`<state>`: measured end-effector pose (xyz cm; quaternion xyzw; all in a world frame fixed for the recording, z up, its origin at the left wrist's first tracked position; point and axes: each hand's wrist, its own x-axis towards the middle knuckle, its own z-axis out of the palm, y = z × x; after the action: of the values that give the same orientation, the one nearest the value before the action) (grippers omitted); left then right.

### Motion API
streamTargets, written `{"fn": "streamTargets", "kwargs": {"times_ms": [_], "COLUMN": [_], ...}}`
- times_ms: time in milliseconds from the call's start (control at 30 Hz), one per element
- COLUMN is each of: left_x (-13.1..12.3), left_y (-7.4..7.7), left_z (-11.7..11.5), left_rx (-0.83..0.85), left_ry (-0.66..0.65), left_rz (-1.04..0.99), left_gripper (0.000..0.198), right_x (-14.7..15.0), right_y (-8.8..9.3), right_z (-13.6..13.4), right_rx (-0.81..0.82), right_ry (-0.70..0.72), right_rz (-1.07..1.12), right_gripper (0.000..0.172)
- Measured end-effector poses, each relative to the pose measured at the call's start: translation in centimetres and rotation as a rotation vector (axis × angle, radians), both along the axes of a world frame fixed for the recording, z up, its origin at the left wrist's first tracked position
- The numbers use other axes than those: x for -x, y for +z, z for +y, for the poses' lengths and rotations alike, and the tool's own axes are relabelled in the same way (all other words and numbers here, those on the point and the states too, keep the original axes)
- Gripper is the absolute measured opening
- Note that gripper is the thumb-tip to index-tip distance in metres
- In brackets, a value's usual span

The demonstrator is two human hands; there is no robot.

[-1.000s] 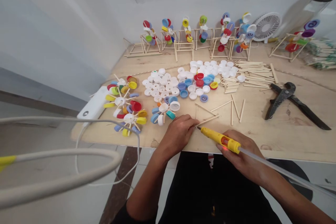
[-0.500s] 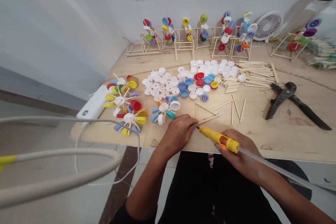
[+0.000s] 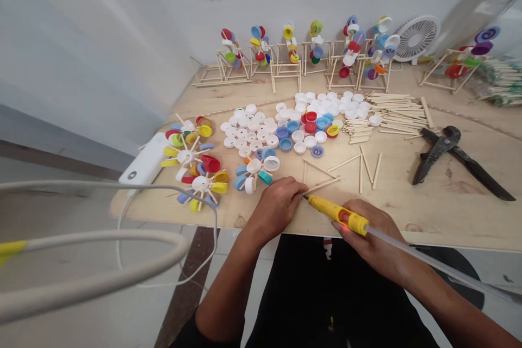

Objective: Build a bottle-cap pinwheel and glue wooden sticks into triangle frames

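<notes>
My right hand [image 3: 369, 231] is wrapped round a yellow hot glue gun [image 3: 336, 214] with a long clear glue stick [image 3: 432, 263] running out of its back. The gun's dark nozzle points left and meets the end of a thin wooden stick [image 3: 324, 184] beside my left fingertips. My left hand [image 3: 281, 201] is closed, pinching that stick's end against the table. This stick joins others in a triangle shape. More loose sticks [image 3: 361, 173] lie just to the right. Close beyond my left hand rests a wheel of bottle caps [image 3: 255, 167] on stick spokes.
Bottle caps [image 3: 261, 129] are heaped mid-table, with stick piles [image 3: 397, 111] to their right. Black pliers [image 3: 444, 152] lie at the right. Several stick frames with cap wheels [image 3: 287, 68] line the back near a white fan [image 3: 416, 39]. A white cable [image 3: 142, 236] loops at the left.
Almost nothing differs. The glue gun has shifted very slightly left at the stick's end; my left hand stays in place.
</notes>
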<state>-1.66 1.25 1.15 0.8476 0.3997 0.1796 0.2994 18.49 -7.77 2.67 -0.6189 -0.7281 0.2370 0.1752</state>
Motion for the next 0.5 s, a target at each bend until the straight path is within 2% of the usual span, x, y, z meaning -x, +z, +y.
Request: {"fn": "streamTargets", "kwargs": {"times_ms": [500], "left_x": [-0.02], "left_y": [-0.07], "left_z": [0.05], "left_rx": [-0.007], "left_ry": [0.009], "left_rz": [-0.02], "left_gripper": [0.022], "right_x": [0.03], "right_y": [0.22], "right_z": [0.09], "right_rx": [0.015], "right_ry": [-0.013], "right_rz": [0.003], "right_gripper": [0.018]}}
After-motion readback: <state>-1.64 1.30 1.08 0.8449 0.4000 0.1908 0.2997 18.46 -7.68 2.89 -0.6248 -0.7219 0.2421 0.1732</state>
